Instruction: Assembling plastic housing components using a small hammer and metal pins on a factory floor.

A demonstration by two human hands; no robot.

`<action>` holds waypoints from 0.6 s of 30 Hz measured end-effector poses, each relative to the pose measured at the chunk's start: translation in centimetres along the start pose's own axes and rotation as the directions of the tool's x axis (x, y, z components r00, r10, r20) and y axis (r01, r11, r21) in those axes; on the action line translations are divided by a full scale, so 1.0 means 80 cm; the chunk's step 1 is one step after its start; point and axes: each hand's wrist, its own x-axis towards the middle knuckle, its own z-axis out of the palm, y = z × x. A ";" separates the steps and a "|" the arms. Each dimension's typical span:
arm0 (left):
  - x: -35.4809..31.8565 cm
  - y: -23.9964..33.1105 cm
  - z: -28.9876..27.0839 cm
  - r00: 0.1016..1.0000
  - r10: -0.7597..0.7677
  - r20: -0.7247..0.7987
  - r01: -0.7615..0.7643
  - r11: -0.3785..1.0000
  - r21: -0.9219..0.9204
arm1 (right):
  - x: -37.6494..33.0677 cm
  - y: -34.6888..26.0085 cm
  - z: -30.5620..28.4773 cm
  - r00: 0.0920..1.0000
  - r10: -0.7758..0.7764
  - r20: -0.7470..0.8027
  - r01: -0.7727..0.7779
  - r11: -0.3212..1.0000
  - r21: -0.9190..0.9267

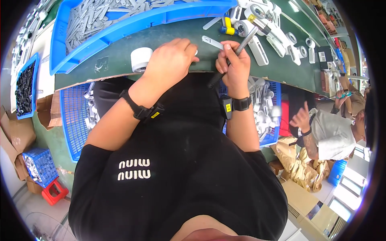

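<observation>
The fingers of the right hand (pixel 234 66) are curled tight around the dark handle of a hammer (pixel 241 44), whose metal head points far and right. The left hand (pixel 171 60) rests palm down on the green tabletop (pixel 120 60), fingers pressed together over a small white part; the grip beneath cannot be told. A white roll (pixel 140 59) sits just left of it. A blue bin (pixel 120 24) of grey strips stands farther off.

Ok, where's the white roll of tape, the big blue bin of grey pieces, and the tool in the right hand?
white roll of tape (pixel 141 59): head view, its side.
big blue bin (pixel 120 28): head view, front wall.
long grey metal tool (pixel 245 42): head view, mid-shaft.
</observation>
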 end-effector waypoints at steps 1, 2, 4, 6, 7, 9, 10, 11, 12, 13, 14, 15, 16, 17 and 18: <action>0.000 0.000 0.001 1.000 0.001 0.002 -0.001 1.000 -0.002 | 0.000 0.001 0.001 1.000 0.000 0.013 0.001 1.000 -0.022; 0.001 0.001 0.002 1.000 0.008 -0.006 -0.008 1.000 -0.009 | -0.001 0.001 0.000 1.000 -0.001 0.026 0.002 0.999 -0.044; 0.002 -0.001 0.002 1.000 0.015 -0.014 -0.015 1.000 -0.009 | -0.002 0.003 0.000 1.000 -0.001 0.022 0.003 0.998 -0.059; 0.004 -0.001 0.004 0.998 -0.055 -0.012 0.054 0.996 -0.076 | -0.002 0.005 0.001 1.000 0.000 0.018 0.001 0.997 -0.076; 0.004 -0.001 0.002 0.998 -0.057 -0.011 0.056 0.996 -0.076 | -0.002 0.004 0.002 1.000 -0.007 0.019 0.008 0.997 -0.081; 0.008 0.000 -0.001 0.996 -0.085 0.030 0.088 0.993 -0.081 | -0.002 0.004 0.004 1.000 -0.013 0.021 0.015 0.996 -0.088; 0.009 0.000 -0.001 0.996 -0.087 0.028 0.089 0.993 -0.081 | -0.002 0.003 0.004 1.000 -0.017 0.023 0.019 0.996 -0.083; 0.010 0.000 -0.001 0.996 -0.083 0.032 0.085 0.993 -0.087 | -0.002 0.002 0.005 0.999 -0.020 0.026 0.022 0.997 -0.078; 0.011 0.000 -0.002 0.996 -0.078 0.035 0.080 0.993 -0.091 | -0.002 0.002 0.006 0.999 -0.020 0.031 0.022 0.997 -0.079; 0.009 -0.001 -0.003 0.996 -0.081 0.031 0.083 0.993 -0.089 | -0.002 0.003 0.007 0.999 -0.027 0.024 0.029 0.995 -0.093; 0.007 -0.002 -0.002 0.997 -0.068 0.044 0.071 0.994 -0.088 | -0.003 0.004 0.008 0.999 -0.034 0.019 0.036 0.994 -0.107; 0.007 -0.002 -0.005 0.997 -0.054 0.057 0.059 0.994 -0.088 | -0.003 0.006 0.008 0.999 -0.033 0.025 0.035 0.994 -0.108; 0.005 -0.001 -0.008 0.997 -0.059 0.052 0.064 0.994 -0.085 | -0.003 0.008 0.007 0.999 -0.043 0.014 0.044 0.990 -0.135; 0.002 0.002 -0.012 0.999 -0.045 0.012 0.045 0.999 0.000 | -0.003 0.010 0.009 0.999 -0.052 0.005 0.052 0.985 -0.163; -0.001 0.006 -0.019 0.999 -0.027 -0.025 0.029 0.996 0.082 | -0.004 0.010 0.012 0.999 -0.050 0.008 0.051 0.985 -0.166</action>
